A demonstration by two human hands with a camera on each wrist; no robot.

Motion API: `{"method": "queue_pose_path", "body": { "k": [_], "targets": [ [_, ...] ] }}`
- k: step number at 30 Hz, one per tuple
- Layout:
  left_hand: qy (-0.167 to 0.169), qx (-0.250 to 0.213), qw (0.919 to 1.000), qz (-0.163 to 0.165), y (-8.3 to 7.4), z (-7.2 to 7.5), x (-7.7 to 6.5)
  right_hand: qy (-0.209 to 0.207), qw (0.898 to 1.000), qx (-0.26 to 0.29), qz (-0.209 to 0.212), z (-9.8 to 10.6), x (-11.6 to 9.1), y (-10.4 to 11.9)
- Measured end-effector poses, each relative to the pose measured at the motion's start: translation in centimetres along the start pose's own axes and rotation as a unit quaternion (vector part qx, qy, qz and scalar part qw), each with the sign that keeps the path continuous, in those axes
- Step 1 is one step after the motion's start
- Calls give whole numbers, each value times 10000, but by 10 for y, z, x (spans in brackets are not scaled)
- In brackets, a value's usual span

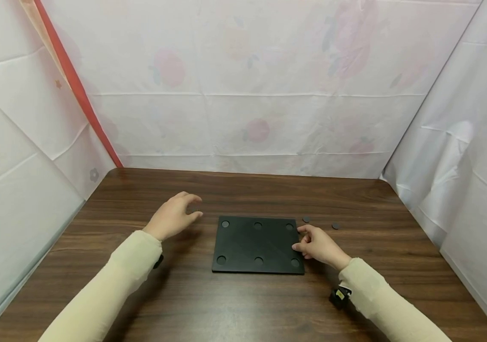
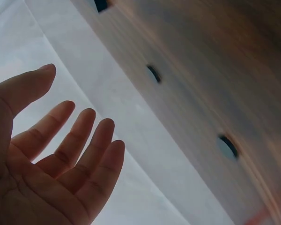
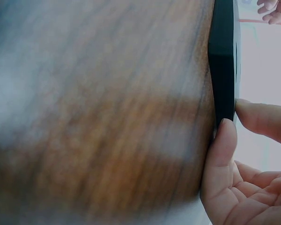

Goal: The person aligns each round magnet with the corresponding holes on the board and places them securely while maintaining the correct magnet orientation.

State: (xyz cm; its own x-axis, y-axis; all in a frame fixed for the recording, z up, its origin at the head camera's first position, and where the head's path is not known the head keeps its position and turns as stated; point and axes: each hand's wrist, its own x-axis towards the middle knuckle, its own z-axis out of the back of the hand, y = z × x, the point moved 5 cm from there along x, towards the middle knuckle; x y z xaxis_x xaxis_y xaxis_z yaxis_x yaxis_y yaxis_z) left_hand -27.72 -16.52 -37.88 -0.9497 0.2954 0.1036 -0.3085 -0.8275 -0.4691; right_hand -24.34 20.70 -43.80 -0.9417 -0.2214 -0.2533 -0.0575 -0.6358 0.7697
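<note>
A flat black board (image 1: 243, 242) with several round recesses lies on the table. Its far left recess (image 1: 225, 223) looks greyer than the others. At the board's right edge, my right hand (image 1: 320, 247) pinches the board, thumb over the top face. In the right wrist view, two fingertips of the right hand (image 3: 255, 173) meet the board's edge (image 3: 222, 70). My left hand (image 1: 174, 218) hovers left of the board, holding nothing; its fingers spread loosely in the left wrist view. Two small dark discs (image 1: 306, 219) (image 1: 335, 226) lie beyond the right hand.
The brown wooden table (image 1: 243, 304) extends around the board on every side. White patterned cloth (image 1: 235, 95) hangs behind it and at both sides, with a red strip (image 1: 77, 90) at the left corner. A small black device (image 1: 340, 297) sits at the right wrist.
</note>
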Motion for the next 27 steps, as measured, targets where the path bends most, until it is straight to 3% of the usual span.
{"method": "queue_pose_path", "body": {
  "k": [7, 15, 27],
  "targets": [
    [-86, 74, 9997, 214, 30, 15, -13, -23, 10000, -13, -10, 1, 0, 1],
    [176, 188, 9977, 628, 62, 18, -18, -7, 10000, -7, 7, 2, -1, 0],
    [546, 352, 9942, 852, 89, 18, -25, 36, 10000, 58, 10, 1, -2, 1]
  ]
}}
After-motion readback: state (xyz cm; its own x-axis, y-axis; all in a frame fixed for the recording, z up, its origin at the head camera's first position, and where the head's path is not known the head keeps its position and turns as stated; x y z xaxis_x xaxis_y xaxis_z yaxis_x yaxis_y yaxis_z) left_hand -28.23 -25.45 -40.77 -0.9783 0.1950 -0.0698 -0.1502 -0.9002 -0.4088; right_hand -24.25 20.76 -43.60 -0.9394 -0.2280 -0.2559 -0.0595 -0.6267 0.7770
